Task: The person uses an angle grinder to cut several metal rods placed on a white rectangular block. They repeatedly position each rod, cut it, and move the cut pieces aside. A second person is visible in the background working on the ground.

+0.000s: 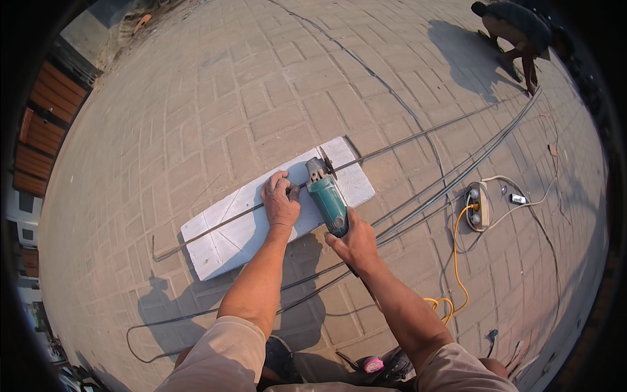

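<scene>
My right hand [356, 242] is wrapped round the rear body of a green angle grinder [328, 201]. The grinder's disc [327, 161] stands edge-on at a thin steel rod [225, 221]; whether it touches the rod I cannot tell. Left of the grinder, my left hand [281, 199] grips the rod and holds it down on a pale block [209, 251]. The rod lies lengthwise over the block, its bent end sticking out past the left edge and its other end running off to the far right. Pencil-like lines mark the block's top.
Several long rods [450, 171] lie across the brick paving toward a crouching person [519, 29] at the far right. A power strip [480, 206] with an orange cord [457, 261] lies to the right. A pink tape measure-like object [373, 364] is near my feet.
</scene>
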Tool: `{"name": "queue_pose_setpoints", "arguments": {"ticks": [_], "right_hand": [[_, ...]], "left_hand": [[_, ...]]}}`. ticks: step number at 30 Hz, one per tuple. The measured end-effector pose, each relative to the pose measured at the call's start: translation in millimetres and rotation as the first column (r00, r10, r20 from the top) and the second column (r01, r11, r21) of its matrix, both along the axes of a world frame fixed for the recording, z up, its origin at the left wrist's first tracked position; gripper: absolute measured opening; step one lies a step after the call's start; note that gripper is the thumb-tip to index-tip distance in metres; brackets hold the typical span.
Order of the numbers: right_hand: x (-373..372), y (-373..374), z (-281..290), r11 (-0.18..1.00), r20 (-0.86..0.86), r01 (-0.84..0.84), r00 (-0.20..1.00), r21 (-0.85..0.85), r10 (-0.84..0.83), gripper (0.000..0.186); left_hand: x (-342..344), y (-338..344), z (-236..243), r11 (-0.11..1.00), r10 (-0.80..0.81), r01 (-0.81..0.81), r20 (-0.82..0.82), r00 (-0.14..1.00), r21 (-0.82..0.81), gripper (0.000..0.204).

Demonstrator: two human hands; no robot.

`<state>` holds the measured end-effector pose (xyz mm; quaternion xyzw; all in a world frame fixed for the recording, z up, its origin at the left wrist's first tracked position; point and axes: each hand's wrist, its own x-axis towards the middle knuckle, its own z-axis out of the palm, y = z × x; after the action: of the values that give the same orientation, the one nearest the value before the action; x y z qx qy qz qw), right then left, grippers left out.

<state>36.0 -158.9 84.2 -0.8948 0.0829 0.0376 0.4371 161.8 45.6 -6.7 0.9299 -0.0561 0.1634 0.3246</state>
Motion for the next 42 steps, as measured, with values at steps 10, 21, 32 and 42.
{"name": "queue_pose_setpoints", "arguments": {"ticks": [10,21,32,42], "right_hand": [[10,0,-5,1.0,-0.015,-0.01,1.0,-0.006,0.01,0.082],[7,0,-4,1.0,-0.034,0.008,0.999,-0.009,-0.008,0.082],[-1,-3,-2,1.0,-0.035,0.007,0.999,0.001,-0.007,0.075],[3,-3,-6,1.0,-0.004,0.007,1.0,0.013,-0.007,0.082]], "left_hand": [[0,-1,2,1.0,0.003,-0.003,-0.019,1.0,0.008,0.019],[-1,-1,1,1.0,-0.001,0.001,-0.006,1.0,0.005,0.019],[0,-1,2,1.0,-0.012,0.012,0.003,1.0,-0.01,0.02],[0,-1,0,1.0,-0.007,0.007,-0.005,1.0,0.002,0.02]]}}
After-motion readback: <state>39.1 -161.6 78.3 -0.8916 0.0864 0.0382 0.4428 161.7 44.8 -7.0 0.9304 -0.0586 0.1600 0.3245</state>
